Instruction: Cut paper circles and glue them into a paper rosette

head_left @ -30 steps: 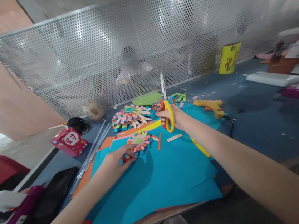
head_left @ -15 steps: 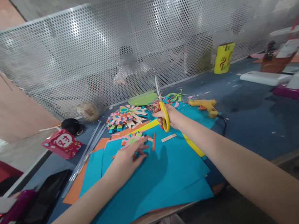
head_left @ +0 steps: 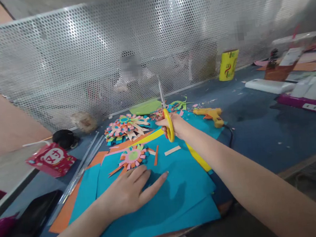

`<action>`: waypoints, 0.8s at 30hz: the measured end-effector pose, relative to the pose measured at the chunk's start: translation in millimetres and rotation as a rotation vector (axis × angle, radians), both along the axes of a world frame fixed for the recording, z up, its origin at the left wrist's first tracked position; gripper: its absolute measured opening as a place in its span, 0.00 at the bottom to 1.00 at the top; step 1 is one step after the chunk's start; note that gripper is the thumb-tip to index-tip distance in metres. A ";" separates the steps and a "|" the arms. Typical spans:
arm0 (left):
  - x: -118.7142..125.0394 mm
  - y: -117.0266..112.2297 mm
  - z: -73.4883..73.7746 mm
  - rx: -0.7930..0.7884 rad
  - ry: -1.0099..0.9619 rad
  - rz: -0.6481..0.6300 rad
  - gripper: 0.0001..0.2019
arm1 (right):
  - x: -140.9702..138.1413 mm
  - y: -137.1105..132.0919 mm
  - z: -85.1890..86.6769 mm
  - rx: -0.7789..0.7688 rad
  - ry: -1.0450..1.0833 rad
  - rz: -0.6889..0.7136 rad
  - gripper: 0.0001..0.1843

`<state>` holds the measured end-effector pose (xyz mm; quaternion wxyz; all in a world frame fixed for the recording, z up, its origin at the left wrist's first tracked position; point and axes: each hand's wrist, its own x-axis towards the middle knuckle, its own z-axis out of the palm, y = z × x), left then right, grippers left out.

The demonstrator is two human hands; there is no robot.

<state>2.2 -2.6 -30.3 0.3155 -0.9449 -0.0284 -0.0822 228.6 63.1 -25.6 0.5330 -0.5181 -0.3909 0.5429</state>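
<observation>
Scissors (head_left: 167,122) stand upright in your right hand (head_left: 177,125), fingers closed through the yellow handles, blades together and pointing away. Your left hand (head_left: 126,192) lies flat on the teal paper (head_left: 178,192), fingers spread. The small paper flower (head_left: 132,156) sits just beyond its fingertips, nearer them than the scissors.

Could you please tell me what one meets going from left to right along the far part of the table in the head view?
Red box → large paper flower → scissors → glue gun → yellow roll.
</observation>
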 end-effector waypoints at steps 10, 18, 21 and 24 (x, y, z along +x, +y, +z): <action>64.9 114.0 35.0 -0.401 -0.358 0.373 0.16 | 10.6 8.5 6.5 0.136 -0.066 -0.269 0.12; 132.2 161.2 29.4 -0.612 -0.376 0.557 0.14 | 24.0 4.3 7.2 0.104 -0.094 -0.329 0.14; 109.4 147.4 25.3 -0.637 -0.397 0.583 0.16 | 24.1 3.4 7.6 0.076 -0.119 -0.315 0.14; 79.0 124.7 22.1 -0.685 -0.397 0.574 0.19 | 21.1 2.4 8.2 0.065 -0.145 -0.267 0.15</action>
